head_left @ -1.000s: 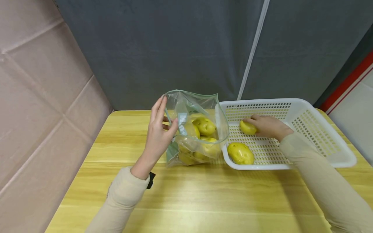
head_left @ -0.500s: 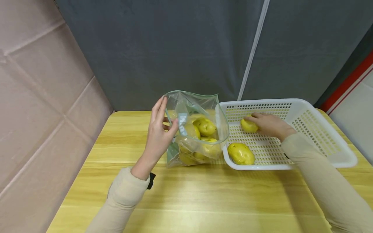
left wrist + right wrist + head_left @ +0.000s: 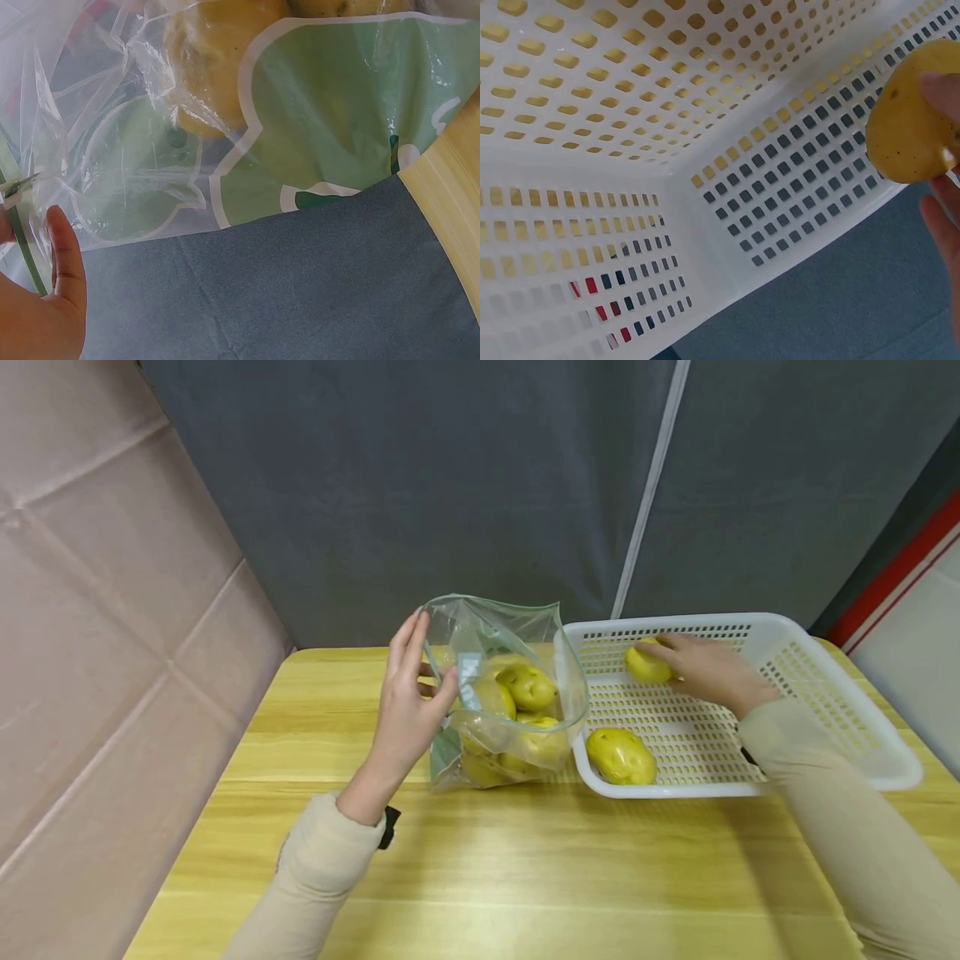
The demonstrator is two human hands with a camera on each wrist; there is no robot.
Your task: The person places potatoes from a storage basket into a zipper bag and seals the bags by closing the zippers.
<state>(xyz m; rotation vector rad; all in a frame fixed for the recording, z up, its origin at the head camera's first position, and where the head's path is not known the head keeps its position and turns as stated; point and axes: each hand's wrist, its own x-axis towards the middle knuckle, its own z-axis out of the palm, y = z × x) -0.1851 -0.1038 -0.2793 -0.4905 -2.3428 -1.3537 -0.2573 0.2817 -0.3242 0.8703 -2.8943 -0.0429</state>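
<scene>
A clear zip bag (image 3: 480, 739) with green printing stands with its mouth wide, several yellow potatoes (image 3: 528, 685) inside. The left hand (image 3: 408, 702) holds the left edge of its rim between thumb and fingers; the left wrist view shows the green zip strip (image 3: 28, 251) by that hand (image 3: 45, 315). Over the far part of a white perforated basket (image 3: 750, 789), the right hand (image 3: 708, 668) grips a potato (image 3: 648, 662). The right wrist view has this potato (image 3: 911, 120) up close, with fingers around it. Another potato (image 3: 621, 757) lies in the basket's near left corner.
The bag and basket stand side by side on a wooden table (image 3: 487, 868). A dark grey curtain (image 3: 420, 502) hangs behind the table. A pinkish padded wall (image 3: 97, 635) rises on the left, and a white surface with a red stripe (image 3: 892, 577) is on the right.
The right hand has lifted the potato from the basket floor and carried it slightly right and away from the body. The left hand and bag have hardly moved.
</scene>
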